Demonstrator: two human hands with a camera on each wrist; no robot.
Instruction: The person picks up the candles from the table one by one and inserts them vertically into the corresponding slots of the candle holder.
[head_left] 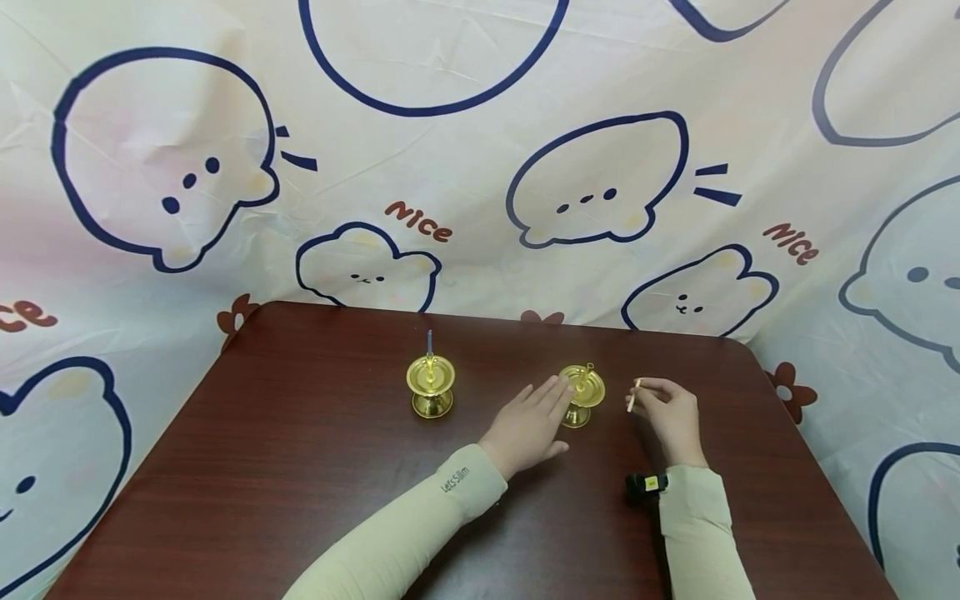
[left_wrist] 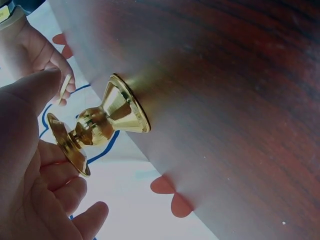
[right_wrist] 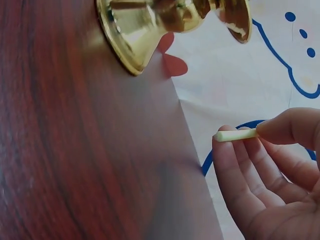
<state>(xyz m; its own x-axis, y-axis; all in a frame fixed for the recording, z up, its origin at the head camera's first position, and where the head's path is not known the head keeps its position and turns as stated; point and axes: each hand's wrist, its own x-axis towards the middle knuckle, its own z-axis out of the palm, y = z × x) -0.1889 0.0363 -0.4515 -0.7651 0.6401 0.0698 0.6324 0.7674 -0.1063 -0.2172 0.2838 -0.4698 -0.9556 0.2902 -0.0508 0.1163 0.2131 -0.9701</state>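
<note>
A gold-coloured candle holder [head_left: 589, 390] with a dish top stands upright on the table, right of centre. My left hand [head_left: 527, 427] lies along its left side, fingers stretched out and overlapping the dish rim. In the left wrist view, those fingers sit right at the dish of the holder [left_wrist: 95, 126], with the thumb apart. To the right of it, my right hand [head_left: 675, 423] pinches a short pale yellow candle [right_wrist: 235, 134] between thumb and fingers, above the table. A matching candle holder [head_left: 432, 405] farther left carries a thin blue candle [head_left: 430, 342], upright.
The dark brown wooden table [head_left: 247, 467] reaches back to a cloth backdrop [head_left: 465, 167] printed with cartoon outlines. A small black device [head_left: 645, 485] sits at my right wrist, by the cuff.
</note>
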